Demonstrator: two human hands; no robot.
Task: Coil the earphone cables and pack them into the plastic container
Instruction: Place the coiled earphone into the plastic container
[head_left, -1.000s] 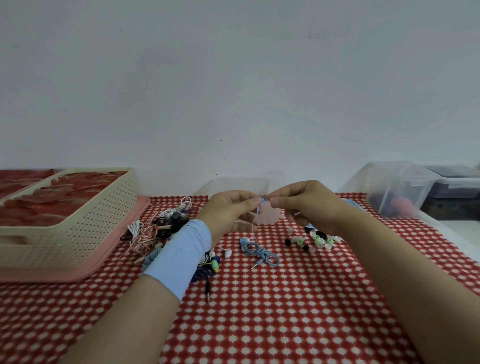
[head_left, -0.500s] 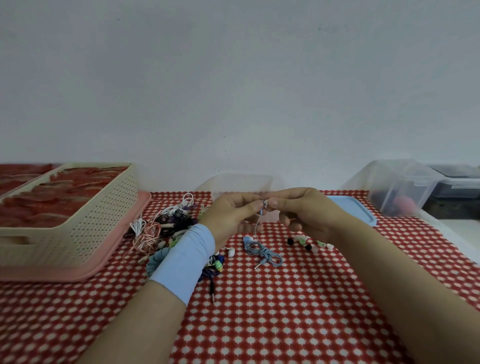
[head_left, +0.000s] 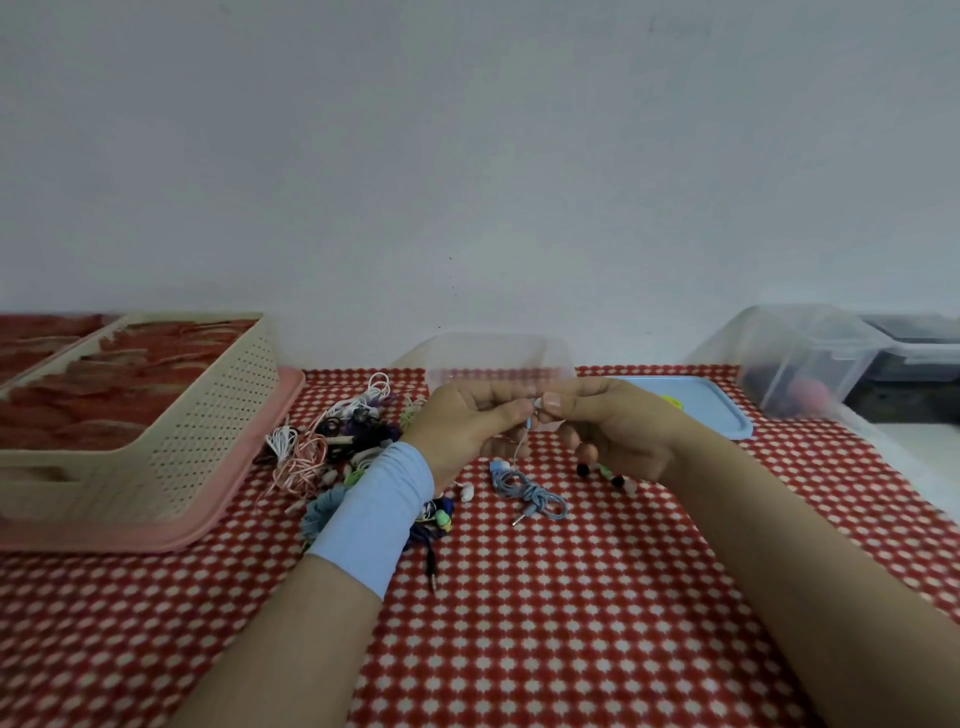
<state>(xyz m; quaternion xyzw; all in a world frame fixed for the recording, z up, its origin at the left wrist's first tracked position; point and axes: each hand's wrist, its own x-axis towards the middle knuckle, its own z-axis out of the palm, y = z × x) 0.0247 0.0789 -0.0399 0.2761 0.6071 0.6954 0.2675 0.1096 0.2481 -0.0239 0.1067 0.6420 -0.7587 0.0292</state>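
Observation:
My left hand (head_left: 467, 426) and my right hand (head_left: 608, 426) meet fingertip to fingertip above the table, both pinching the top end of a light blue earphone cable (head_left: 527, 493). The cable hangs down from the pinch into a loose tangle on the red checked cloth, its jack lying at the front. Right behind the hands stands the clear plastic container (head_left: 498, 358). A heap of tangled earphones (head_left: 332, 441) in white, pink, black and purple lies left of my left hand.
A cream perforated basket (head_left: 171, 415) sits on a pink tray (head_left: 249, 467) at the left. A blue lid (head_left: 706, 410) lies right of the hands, with a larger clear bin (head_left: 800, 358) behind it. Small coloured ear tips (head_left: 608, 473) are scattered under my right hand.
Both hands stay pinched together on the cable end. The view has tilted up a little, bringing the blue lid into sight; the cable pile on the cloth looks unchanged.

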